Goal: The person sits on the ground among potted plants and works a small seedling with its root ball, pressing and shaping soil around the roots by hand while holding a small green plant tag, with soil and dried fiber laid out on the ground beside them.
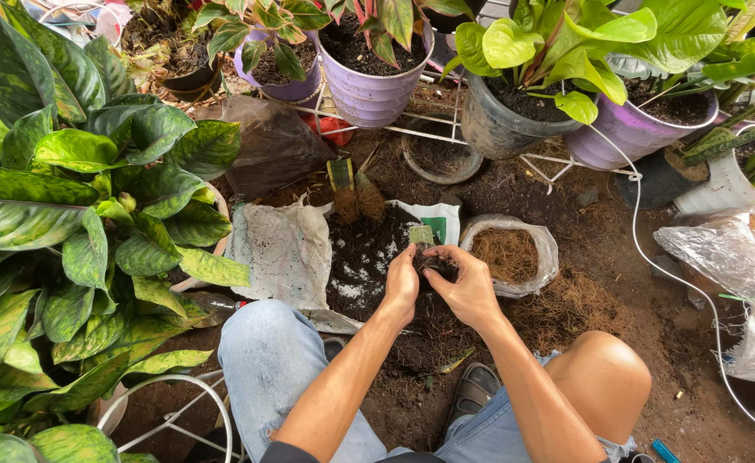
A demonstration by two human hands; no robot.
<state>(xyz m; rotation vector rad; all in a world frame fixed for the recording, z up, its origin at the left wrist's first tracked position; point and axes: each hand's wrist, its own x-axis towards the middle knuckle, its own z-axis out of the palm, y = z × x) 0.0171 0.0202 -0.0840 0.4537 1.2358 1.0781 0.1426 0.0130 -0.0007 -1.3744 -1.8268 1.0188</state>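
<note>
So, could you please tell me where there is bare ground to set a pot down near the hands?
Bare soil lies right of the fibre bag, between the white cord and the clear plastic bag. Another patch sits by the right knee. It is crowded around both hands, at the soil sack, and along the purple pots.

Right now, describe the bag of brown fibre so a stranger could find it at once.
Start at the open sack of dark soil in front of the person's knees. Just right of it, beside the right hand, sits the bag of brown fibre. Its rolled-down clear rim and reddish stringy filling set it apart.
</note>
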